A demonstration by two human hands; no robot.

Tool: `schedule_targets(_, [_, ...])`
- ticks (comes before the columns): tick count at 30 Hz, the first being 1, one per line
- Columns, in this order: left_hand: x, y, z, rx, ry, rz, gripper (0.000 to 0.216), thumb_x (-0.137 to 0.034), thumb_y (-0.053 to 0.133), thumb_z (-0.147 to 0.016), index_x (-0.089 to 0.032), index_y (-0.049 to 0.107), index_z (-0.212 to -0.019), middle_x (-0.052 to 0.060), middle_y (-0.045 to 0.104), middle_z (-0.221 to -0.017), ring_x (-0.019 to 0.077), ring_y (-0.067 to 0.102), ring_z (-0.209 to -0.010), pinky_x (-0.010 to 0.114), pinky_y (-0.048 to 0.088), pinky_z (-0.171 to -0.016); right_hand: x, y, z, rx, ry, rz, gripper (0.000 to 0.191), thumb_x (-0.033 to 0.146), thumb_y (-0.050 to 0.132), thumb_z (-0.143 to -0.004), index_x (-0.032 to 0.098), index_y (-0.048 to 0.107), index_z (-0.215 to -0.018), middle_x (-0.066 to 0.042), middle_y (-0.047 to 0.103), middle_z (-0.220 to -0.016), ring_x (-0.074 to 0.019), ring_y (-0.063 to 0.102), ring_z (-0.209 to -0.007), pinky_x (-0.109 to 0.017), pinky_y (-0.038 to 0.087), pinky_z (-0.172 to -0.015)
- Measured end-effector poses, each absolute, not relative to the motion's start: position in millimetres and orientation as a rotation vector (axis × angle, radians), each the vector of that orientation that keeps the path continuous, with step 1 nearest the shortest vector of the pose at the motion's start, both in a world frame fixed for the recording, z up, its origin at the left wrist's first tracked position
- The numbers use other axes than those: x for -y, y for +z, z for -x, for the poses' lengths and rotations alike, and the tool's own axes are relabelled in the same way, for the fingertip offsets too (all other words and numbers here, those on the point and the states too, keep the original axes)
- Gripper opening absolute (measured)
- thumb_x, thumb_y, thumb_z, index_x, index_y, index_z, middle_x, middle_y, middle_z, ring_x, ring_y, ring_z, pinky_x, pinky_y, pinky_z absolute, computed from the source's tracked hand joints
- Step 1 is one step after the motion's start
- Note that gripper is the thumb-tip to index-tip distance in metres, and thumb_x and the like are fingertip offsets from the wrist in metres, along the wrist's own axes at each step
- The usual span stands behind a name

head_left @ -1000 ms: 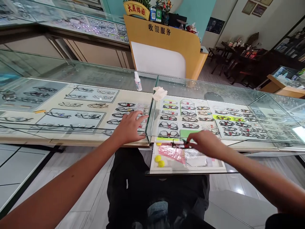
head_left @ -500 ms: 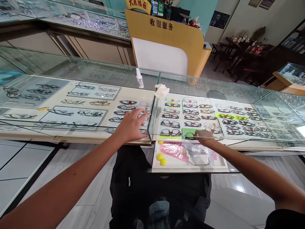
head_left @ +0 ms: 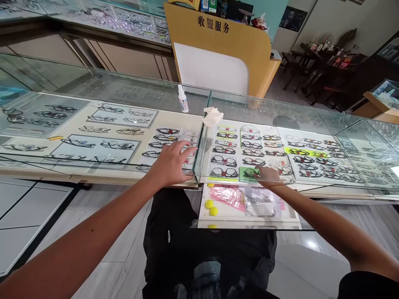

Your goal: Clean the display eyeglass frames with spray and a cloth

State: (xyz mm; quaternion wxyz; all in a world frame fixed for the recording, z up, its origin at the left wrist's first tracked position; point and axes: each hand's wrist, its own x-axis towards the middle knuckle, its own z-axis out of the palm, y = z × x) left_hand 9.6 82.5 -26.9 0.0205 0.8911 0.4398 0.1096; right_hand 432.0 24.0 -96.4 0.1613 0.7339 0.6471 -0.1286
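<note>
My left hand [head_left: 171, 163] rests on the glass top left of the upright glass divider [head_left: 201, 143], its thumb and fingers spread and holding nothing. Inside the display case, my right hand [head_left: 267, 175] pinches the right side of a dark-framed pair of eyeglasses [head_left: 249, 172]. Those eyeglasses are over a green card [head_left: 242, 177] in the front row. Beside them on the left lies another pair of eyeglasses [head_left: 223, 172]. The fingertips of my right hand are partly hidden.
An open drawer [head_left: 204, 222] holding yellow balls [head_left: 213, 211] and clear plastic bags [head_left: 260, 202] juts out before my lap. A white spray bottle [head_left: 183, 99] and a crumpled tissue [head_left: 213, 117] sit on the glass. Rows of eyeglasses [head_left: 311, 160] fill the right side.
My right hand has moved slightly away from me with the eyeglasses, which now sit more fully over the green card. My left hand stays in place. The view has tilted slightly.
</note>
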Motion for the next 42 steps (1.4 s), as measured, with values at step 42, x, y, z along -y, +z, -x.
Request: schedule_targets(42, [-80.7, -26.9, -7.6, -1.341, 0.362, -2.718, 0.085, -0.041, 0.078, -0.072, -0.025, 0.057, -0.153, 0.019, 0.052, -0.157, 0.0426, 0.050, -0.145, 0.058, 0.040, -0.120, -98.9, -138.2, -322.0, -2.460, -0.375, -1.680, 0.023, 0.037, 0.070, -0.098, 0.023, 0.087, -0.106, -0.012, 0.068, -0.147, -0.0337, 0.048, -0.144, -0.045, 0.039, -0.118])
